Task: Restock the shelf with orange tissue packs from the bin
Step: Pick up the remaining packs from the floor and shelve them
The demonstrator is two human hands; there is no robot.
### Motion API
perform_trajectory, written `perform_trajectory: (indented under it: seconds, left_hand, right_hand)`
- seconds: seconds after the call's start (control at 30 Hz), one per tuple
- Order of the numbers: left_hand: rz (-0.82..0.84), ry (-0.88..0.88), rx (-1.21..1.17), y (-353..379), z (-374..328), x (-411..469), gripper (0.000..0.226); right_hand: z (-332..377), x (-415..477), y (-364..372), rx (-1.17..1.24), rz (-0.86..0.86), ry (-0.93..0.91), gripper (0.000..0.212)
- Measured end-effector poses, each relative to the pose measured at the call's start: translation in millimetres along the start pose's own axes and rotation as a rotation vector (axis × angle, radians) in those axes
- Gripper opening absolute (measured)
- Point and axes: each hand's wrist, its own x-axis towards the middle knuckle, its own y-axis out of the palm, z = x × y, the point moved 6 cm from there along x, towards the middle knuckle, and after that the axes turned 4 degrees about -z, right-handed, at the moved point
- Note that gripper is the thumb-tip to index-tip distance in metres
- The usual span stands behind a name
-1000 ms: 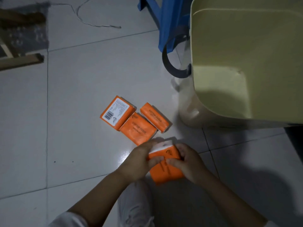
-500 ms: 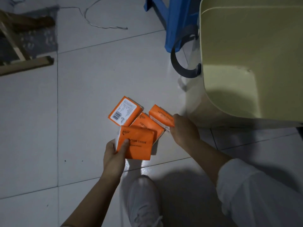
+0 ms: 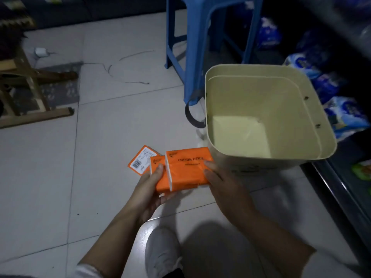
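Two orange tissue packs are stacked between my hands above the floor. The top pack (image 3: 187,167), printed COTTON TISSUE, is gripped at its right edge by my right hand (image 3: 224,189). Under it and a little to the left, the lower pack (image 3: 160,177) lies in my left hand (image 3: 148,194), whose thumb presses its top. A third orange pack (image 3: 139,161) lies barcode up on the white tiles just behind them. The cream bin (image 3: 301,101) stands to the right, and its inside shows nothing. The dark shelf (image 3: 341,189) runs along the right edge.
A blue plastic stool (image 3: 200,37) stands behind the bin. Blue-wrapped packages (image 3: 345,111) sit low on the right by the shelf. A wooden frame (image 3: 24,87) and a thin cable (image 3: 128,81) lie on the floor at left. My white shoe (image 3: 160,253) is below my hands.
My right hand picked a pack off the floor and brought it onto the one in my left hand. The view tilted up, so the whole bin and the stool now show.
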Motion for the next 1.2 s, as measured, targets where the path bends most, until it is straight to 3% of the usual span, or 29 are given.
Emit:
perform_trajectory:
  seconds: [0.07, 0.13, 0.33, 0.53, 0.6, 0.83, 1.0, 1.1, 1.2]
  left_hand:
    - [0.072, 0.074, 0.054, 17.5, -16.9, -23.5, 0.038]
    - [0.102, 0.124, 0.062, 32.6, -36.1, -48.9, 0.031]
    - [0.014, 0.281, 0.127, 53.5, -92.1, -109.5, 0.036]
    - [0.074, 0.465, 0.198, 103.9, -128.0, -175.5, 0.042]
    - [0.133, 0.497, 0.21, 132.5, -132.4, -199.6, 0.042]
    - [0.372, 0.511, 0.298, 233.9, -104.8, -256.7, 0.064]
    - [0.495, 0.489, 0.365, 308.5, -66.3, -283.9, 0.054]
    - [0.541, 0.462, 0.39, 347.0, -42.6, -295.9, 0.03]
    - [0.531, 0.446, 0.389, 375.1, -28.2, -297.4, 0.022]
  right_hand:
    - [7.2, 0.5, -24.4, 0.091, 0.017, 0.024, 0.038]
    - [18.4, 1.9, -54.7, 0.108, -0.082, -0.002, 0.032]
    - [47.2, -2.6, -141.7, 0.16, -0.183, -0.026, 0.028]
    - [42.8, -29.6, -229.0, 0.522, -0.431, 0.419, 0.044]
    - [31.2, -43.0, -250.2, 0.625, -0.44, 0.573, 0.049]
    - [-20.8, -116.3, -314.7, 0.972, -0.497, 0.807, 0.035]
    - [-60.1, -183.1, -356.9, 1.172, -0.52, 0.947, 0.033]
    - [-81.1, -220.3, -381.6, 1.194, -0.611, 0.998, 0.034]
    - [-101.7, -251.1, -405.9, 1.199, -0.735, 1.03, 0.028]
